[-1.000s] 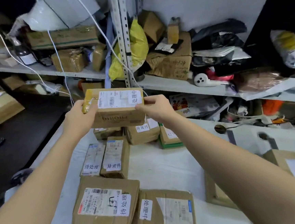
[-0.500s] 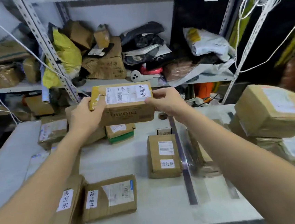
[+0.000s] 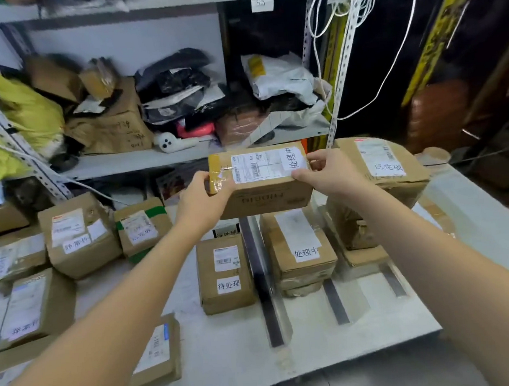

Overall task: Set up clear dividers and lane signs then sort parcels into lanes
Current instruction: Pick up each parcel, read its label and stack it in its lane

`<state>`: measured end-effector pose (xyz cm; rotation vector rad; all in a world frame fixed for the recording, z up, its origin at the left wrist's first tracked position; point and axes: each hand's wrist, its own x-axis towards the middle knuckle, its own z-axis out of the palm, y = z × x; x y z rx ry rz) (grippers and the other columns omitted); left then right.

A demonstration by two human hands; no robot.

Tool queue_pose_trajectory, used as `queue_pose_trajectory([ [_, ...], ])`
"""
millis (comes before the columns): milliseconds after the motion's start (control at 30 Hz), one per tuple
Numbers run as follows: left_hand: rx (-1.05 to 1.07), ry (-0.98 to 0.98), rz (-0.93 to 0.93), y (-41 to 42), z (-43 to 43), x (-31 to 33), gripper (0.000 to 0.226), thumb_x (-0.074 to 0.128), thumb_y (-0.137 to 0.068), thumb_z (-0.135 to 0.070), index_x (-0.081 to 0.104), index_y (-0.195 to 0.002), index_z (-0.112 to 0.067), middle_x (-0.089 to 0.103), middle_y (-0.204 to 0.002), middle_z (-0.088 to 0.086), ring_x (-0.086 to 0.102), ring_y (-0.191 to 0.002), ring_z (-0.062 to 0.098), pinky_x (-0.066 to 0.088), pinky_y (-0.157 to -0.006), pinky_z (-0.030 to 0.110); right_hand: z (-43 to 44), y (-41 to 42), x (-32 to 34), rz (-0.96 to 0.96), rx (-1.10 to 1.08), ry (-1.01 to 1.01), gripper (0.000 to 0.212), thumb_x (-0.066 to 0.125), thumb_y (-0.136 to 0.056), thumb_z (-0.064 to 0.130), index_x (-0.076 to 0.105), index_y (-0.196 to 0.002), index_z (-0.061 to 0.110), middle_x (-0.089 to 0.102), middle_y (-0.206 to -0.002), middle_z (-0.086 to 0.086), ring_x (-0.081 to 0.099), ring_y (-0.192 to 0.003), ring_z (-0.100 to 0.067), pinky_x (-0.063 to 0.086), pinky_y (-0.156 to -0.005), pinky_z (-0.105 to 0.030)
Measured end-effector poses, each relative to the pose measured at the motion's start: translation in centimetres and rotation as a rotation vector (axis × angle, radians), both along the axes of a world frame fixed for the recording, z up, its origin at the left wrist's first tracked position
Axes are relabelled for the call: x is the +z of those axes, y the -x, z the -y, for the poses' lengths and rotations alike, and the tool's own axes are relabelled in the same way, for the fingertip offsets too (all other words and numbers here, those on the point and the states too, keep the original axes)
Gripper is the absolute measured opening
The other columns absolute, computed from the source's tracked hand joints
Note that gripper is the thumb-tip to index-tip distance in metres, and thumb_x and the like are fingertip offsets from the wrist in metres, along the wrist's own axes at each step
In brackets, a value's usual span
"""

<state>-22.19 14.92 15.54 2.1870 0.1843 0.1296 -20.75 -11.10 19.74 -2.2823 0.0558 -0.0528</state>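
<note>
Nearest, at the bottom corners of the frame, two bare forearms reaching up toward the centre. Under them a white table (image 3: 230,358), with one flat parcel (image 3: 159,352) lying at lower left-centre. Further left, one taller parcel (image 3: 32,310) with a white label; more boxes at the left edge, too cut off to count. At mid-frame, three clear dividers on dark strips, side by side: the first (image 3: 263,287), the second (image 3: 335,305), the third (image 3: 393,282). Just left of the first, one parcel marked 待处理 (image 3: 225,274), and behind it one small lane sign (image 3: 226,232), partly hidden. Between the first and second dividers, a stack topped by one parcel marked 处理中 (image 3: 297,244); number of boxes beneath unclear. Above that stack, at frame centre, the held parcel (image 3: 261,183), level, label up, also marked 处理中. Gripped at its left end by the left hand (image 3: 200,202), fingers curled round the edge; pinched at its right end by the right hand (image 3: 330,172). Whether touching the stack below: cannot tell. At right, one parcel marked 已完成 (image 3: 380,166) atop another pile. At left, a row of three parcels, the rightmost green-taped (image 3: 142,225). Farthest, a metal shelf (image 3: 139,158) crammed with bags and boxes, among them one yellow bag (image 3: 28,120).
</note>
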Motion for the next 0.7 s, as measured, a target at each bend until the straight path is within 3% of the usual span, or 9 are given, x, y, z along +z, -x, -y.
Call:
queue_pose_trajectory([
  [67, -0.050, 0.062, -0.022, -0.5, 1.3, -0.8, 0.057, 0.063, -0.085, -0.065, 0.053, -0.132, -0.032, 0.063, -0.119, -0.010, 0.062, -0.101, 0.013, 0.056, -0.084, 0.039, 1.1, 0.0, -1.0, -0.014, -0.046, 0.009, 0.068, 0.077, -0.087, 0.045, 0.055, -0.144, 0.017, 0.063, -0.136, 0.000, 0.058, -0.119, -0.020, 0.053, -0.099, -0.041],
  [133, -0.084, 0.090, -0.046, -0.8, 2.5, -1.6, 0.058, 0.065, -0.087, -0.060, 0.052, -0.136, -0.033, 0.062, -0.122, -0.012, 0.059, -0.098, 0.003, 0.057, -0.080, 0.035, 2.0, -0.1, -1.9, -0.031, -0.069, 0.015, 0.073, 0.078, -0.086, 0.046, 0.051, -0.148, 0.018, 0.057, -0.146, -0.001, 0.056, -0.128, -0.022, 0.051, -0.102, -0.042],
  [333, -0.166, 0.146, -0.092, -1.4, 4.2, -3.5, 0.040, 0.069, -0.092, -0.047, 0.048, -0.126, -0.037, 0.059, -0.114, -0.017, 0.058, -0.099, 0.001, 0.045, -0.071, 0.016, 2.7, -0.2, -3.6, -0.074, -0.105, 0.092, 0.074, 0.075, -0.089, 0.041, 0.044, -0.151, 0.017, 0.055, -0.148, -0.003, 0.054, -0.132, -0.024, 0.047, -0.102, -0.039],
  [600, -0.162, 0.156, -0.138, -2.4, 3.2, -5.3, 0.053, 0.071, -0.089, -0.049, 0.053, -0.136, -0.032, 0.060, -0.120, -0.014, 0.057, -0.095, -0.001, 0.044, -0.064, 0.013, 1.5, -1.0, -4.9, -0.159, -0.126, 0.151, 0.074, 0.072, -0.092, 0.040, 0.041, -0.153, 0.013, 0.052, -0.152, -0.005, 0.049, -0.137, -0.027, 0.045, -0.108, -0.042],
  [700, -0.177, 0.148, -0.161, -2.6, 3.2, -5.9, 0.055, 0.071, -0.089, -0.048, 0.052, -0.138, -0.030, 0.060, -0.122, -0.012, 0.059, -0.100, 0.005, 0.048, -0.070, 0.019, 1.2, -0.9, -5.3, -0.202, -0.137, 0.179, 0.070, 0.070, -0.094, 0.038, 0.043, -0.152, 0.011, 0.054, -0.148, -0.006, 0.053, -0.131, -0.028, 0.048, -0.101, -0.040],
])
